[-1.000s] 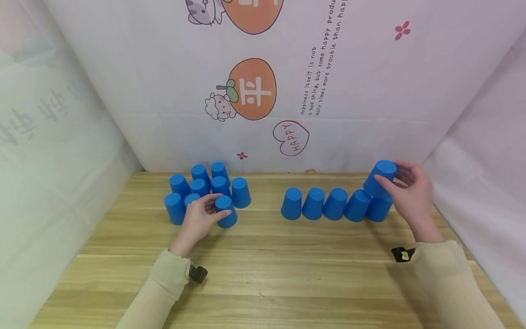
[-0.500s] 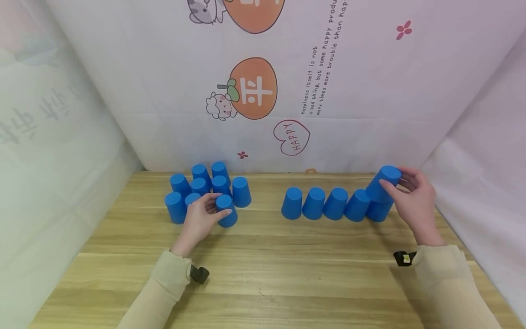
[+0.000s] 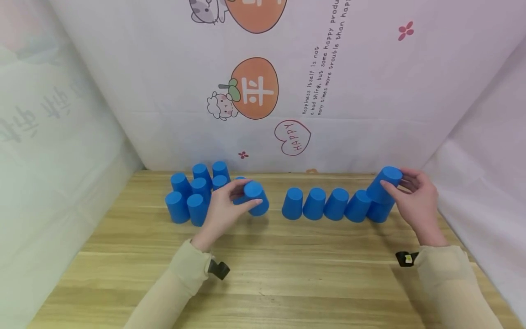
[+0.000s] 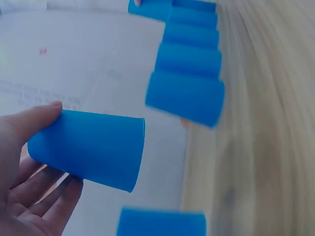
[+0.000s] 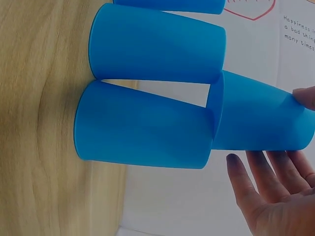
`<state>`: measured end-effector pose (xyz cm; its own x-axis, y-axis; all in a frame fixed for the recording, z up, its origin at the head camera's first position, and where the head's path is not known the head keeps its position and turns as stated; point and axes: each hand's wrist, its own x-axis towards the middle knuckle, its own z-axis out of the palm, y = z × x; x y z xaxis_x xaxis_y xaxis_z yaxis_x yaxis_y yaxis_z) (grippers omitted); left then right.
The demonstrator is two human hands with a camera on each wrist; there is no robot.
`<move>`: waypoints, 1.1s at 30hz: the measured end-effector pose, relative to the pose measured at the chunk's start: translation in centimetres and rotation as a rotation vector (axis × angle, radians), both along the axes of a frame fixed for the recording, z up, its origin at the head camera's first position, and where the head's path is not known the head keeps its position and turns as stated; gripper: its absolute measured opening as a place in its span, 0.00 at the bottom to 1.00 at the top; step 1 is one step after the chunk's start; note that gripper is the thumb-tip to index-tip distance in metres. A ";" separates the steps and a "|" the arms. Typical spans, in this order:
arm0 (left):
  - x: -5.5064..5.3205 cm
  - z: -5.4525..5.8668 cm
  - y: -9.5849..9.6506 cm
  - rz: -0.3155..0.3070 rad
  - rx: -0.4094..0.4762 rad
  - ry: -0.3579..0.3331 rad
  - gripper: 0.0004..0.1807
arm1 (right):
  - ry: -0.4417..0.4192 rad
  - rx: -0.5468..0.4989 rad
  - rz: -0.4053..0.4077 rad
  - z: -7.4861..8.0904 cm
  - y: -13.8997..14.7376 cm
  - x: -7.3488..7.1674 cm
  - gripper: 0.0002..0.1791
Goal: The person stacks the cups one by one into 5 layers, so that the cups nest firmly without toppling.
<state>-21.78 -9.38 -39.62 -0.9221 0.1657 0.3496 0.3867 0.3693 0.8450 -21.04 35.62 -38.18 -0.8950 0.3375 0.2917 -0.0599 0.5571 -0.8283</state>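
Note:
My left hand (image 3: 223, 208) pinches an upside-down blue cup (image 3: 258, 201) between thumb and fingers. That cup (image 4: 91, 150) is raised off the wooden table, between the left cluster and the row. At the right, my right hand (image 3: 417, 198) holds another upside-down blue cup (image 3: 383, 186) at the row's right end. In the right wrist view, this cup's (image 5: 261, 118) rim rests at the tops of the end cup (image 5: 142, 125) and its neighbour (image 5: 157, 44). Several upside-down cups (image 3: 314, 205) form the row, side by side.
A cluster of several upside-down blue cups (image 3: 177, 208) stands at the left, one partly hidden behind my left hand. The wooden table (image 3: 263, 274) ends at a white printed cloth (image 3: 357, 137) behind. White cloth also hangs at both sides.
My left hand has lifted its cup from the front of the cluster and moved it right. My right hand has lowered its cup slightly, rightward, onto the row's end.

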 end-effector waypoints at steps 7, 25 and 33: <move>-1.5 2.0 4.9 -0.105 -0.001 0.064 0.30 | 0.010 0.002 0.009 -0.1 0.2 -0.2 0.39; -5.1 2.4 12.3 -0.174 -0.070 -0.007 0.31 | 0.024 0.005 -0.003 -0.1 0.3 -0.1 0.37; -5.3 1.9 12.4 -0.182 -0.086 -0.014 0.32 | 0.017 0.008 -0.003 -0.1 0.2 0.1 0.38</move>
